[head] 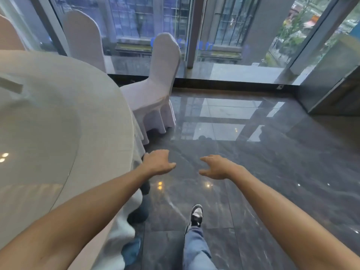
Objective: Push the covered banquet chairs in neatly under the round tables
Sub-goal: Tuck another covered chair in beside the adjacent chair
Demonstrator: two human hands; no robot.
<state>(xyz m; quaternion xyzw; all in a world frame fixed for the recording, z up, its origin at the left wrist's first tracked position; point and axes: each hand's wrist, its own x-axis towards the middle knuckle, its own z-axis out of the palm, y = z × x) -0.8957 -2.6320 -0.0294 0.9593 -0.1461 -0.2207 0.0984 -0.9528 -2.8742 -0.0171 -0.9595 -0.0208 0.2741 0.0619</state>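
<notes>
From the head camera, a covered chair (pixel 153 90) stands at the far right edge of the round table (pixel 58 117), well beyond both outstretched hands, its seat turned toward the tablecloth. Another covered chair (pixel 83 38) sits farther off to the left by the window (pixel 224 26). The left hand (pixel 157 162) hangs loosely curled, empty, just beside the tablecloth's drop. The right hand (pixel 218 167) is half open, fingers spread, holding nothing above the dark glossy floor (pixel 272 152).
</notes>
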